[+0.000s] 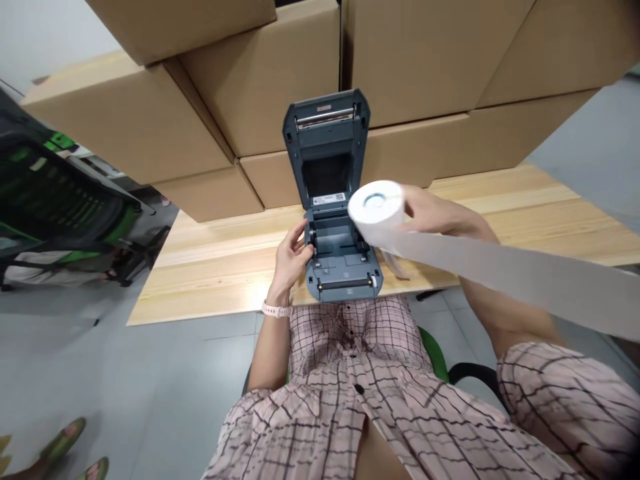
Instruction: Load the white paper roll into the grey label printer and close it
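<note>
A dark grey label printer (345, 272) sits at the front edge of the wooden table, its lid (327, 143) raised and its inner bay exposed. My left hand (291, 257) grips the printer's left side, thumb at the rim and fingers along the edge. In my right hand (435, 212) is a white roll of label paper (377, 203), held above the right side of the bay. A long loose strip (520, 277) trails from the roll out of view at the right. My right fingertips are partly hidden behind the roll.
Large cardboard boxes (260, 87) are stacked along the back of the wooden table (210, 267). A narrow strip of material (397, 265) lies right of the printer. A black and green office chair (65, 193) stands at the left. Another person's feet (70, 437) show at the lower left.
</note>
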A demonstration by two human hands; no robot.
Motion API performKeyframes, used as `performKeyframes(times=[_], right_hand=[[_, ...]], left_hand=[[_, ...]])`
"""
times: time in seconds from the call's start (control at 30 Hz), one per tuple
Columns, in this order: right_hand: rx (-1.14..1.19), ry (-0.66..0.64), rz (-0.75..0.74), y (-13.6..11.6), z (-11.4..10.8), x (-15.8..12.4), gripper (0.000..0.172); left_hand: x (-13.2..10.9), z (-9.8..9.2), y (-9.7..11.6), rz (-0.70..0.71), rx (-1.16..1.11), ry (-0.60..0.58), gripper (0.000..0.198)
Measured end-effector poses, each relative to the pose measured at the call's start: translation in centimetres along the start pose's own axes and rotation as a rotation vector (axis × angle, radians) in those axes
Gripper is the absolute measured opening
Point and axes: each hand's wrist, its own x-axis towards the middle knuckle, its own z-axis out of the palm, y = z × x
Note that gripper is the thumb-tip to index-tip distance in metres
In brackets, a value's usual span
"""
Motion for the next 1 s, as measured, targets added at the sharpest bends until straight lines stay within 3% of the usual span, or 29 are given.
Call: performKeyframes(times=[0.1, 0.2, 0.4, 0.63, 0.8, 0.9, 1.0], right_hand=[[-0.167, -0.17, -0.057, -3.5, 0.7, 3.8, 0.073], [-0.383, -0.255, -0.034, -4.8, 2.2, 6.0, 0.066], [-0.579, -0.425, 0.015, -4.2, 3.7, 7.8, 0.069], [-0.616, -0.503, 0.054, -2.7, 5.4, 9.1, 0.062], [-0.486, -0.385, -0.07, -2.8, 5.3, 6.8, 0.078], [-0.364, -0.28, -0.17, -3.6, 5.9, 3.1, 0.067], [-0.362, -0.261, -0.15, -4.5, 7.5, -0.9, 0.061]], left_hand=[[-0.3, 0.3, -0.6, 0.016, -0.008, 0.044, 0.058], [-0.6, 0.8, -1.2, 0.023, -0.019, 0.095, 0.057], [-0.8, 1.3, -1.6, 0.032, -0.065, 0.138, 0.052], [-0.8, 1.6, -1.7, 0.025, -0.092, 0.149, 0.05], [-0.8, 1.8, -1.7, 0.028, -0.118, 0.144, 0.047], [-0.9, 1.8, -1.4, 0.026, -0.13, 0.14, 0.045], [-1.1, 1.9, -1.1, 0.021, -0.124, 0.137, 0.045]])
